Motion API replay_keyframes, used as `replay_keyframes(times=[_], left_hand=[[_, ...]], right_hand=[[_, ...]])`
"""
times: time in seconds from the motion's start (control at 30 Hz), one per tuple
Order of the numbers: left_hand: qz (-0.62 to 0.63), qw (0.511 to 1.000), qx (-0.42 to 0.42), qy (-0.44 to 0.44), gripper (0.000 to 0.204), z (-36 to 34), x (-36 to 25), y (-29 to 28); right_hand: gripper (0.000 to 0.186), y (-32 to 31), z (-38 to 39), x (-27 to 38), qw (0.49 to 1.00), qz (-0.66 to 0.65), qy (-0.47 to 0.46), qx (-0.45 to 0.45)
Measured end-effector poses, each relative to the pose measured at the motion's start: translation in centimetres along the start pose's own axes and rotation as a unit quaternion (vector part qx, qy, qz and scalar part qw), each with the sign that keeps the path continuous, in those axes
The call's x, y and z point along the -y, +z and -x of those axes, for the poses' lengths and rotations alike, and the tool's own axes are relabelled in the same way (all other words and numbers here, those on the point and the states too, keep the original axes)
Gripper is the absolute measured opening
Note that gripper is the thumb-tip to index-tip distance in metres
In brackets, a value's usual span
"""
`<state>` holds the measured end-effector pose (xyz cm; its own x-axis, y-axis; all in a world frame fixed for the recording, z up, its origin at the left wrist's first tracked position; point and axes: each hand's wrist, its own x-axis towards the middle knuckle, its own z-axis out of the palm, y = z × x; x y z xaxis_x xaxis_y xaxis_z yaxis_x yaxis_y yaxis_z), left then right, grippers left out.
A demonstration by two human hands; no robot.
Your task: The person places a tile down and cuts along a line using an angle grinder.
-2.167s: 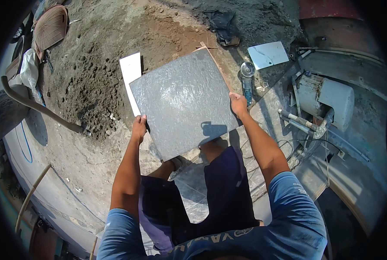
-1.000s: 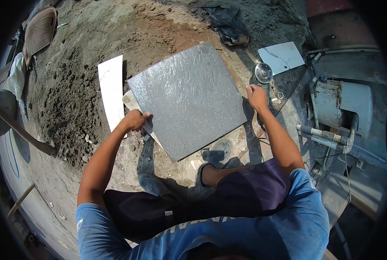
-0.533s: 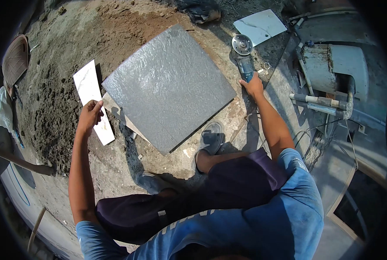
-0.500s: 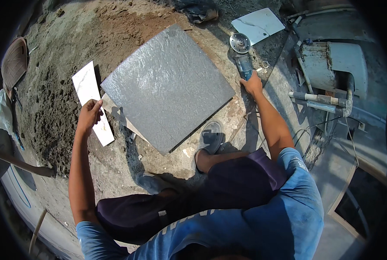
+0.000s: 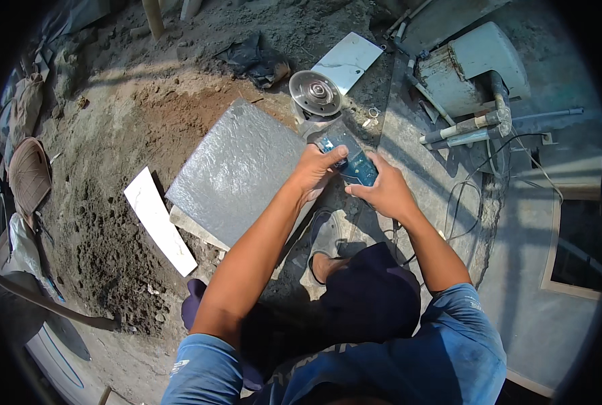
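Between my hands is a blue angle grinder [image 5: 350,156], its round metal disc [image 5: 316,92] tilted up and away from me. My left hand [image 5: 316,169] wraps the front of its body, thumb on top. Around the rear end of the body closes my right hand [image 5: 387,189]. Just left of the grinder a square grey textured tile [image 5: 237,165] lies on a pale slab [image 5: 198,228], partly hidden by my left forearm. A narrow white tile strip [image 5: 159,219] rests on the ground further left.
Another white tile piece [image 5: 348,61] lies beyond the disc, near a crumpled black plastic bag [image 5: 255,61]. To the right stand a whitish rusty drum [image 5: 476,67], pipes [image 5: 466,131] and a loose cable [image 5: 464,206]. Sandy soil [image 5: 98,223] and a long handle [image 5: 51,305] are at left.
My left hand has left the white tile strip and now grips the grinder. The grinder has come up and nearer. The view has shifted, so the surroundings sit differently.
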<state>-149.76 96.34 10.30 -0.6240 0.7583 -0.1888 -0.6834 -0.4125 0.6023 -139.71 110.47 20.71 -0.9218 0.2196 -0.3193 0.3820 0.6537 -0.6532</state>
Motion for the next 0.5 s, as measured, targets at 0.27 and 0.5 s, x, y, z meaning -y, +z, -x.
replay_keyframes(times=[0.27, 0.5], left_hand=[[0.358, 0.923, 0.073, 0.123, 0.054, -0.1, -0.5, -0.2], [0.339, 0.901, 0.210, 0.170, 0.059, 2.0, -4.5, -1.5]], right_hand=[[0.053, -1.5, 12.9, -6.7, 0.967, -0.172, -0.009, -0.186], [0.043, 14.0, 37.8, -20.8, 0.717, -0.340, 0.494, -0.354]])
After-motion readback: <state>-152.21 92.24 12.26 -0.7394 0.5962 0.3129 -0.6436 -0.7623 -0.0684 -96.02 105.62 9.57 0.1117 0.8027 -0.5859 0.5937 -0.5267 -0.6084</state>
